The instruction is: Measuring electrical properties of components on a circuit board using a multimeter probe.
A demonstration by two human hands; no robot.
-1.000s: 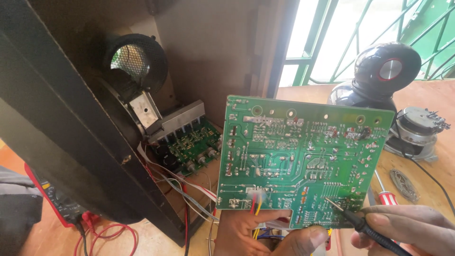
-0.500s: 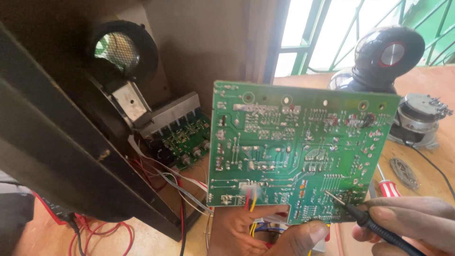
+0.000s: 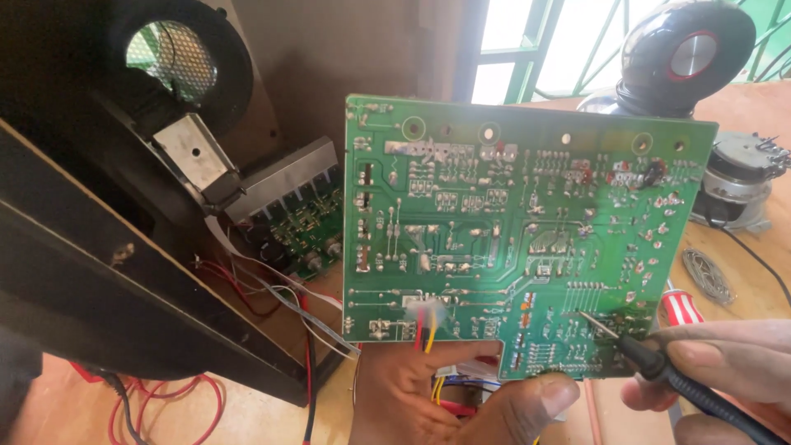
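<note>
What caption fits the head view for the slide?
Left hand holds a green circuit board upright while right hand touches a black probe to its lower edge, beside an open speaker cabinet.

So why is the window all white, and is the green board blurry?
In the head view, daylight washes out the window; the green circuit board looks sharp, its solder dots clear; the speaker cabinet sits dark in shadow.

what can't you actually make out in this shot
Head view:
- Component side of the green circuit board: it faces away.
- Left hand: mostly behind the board and cut off by the bottom edge.
- Right hand and probe: cut off at the corner.
- Board markings: too small.
</note>
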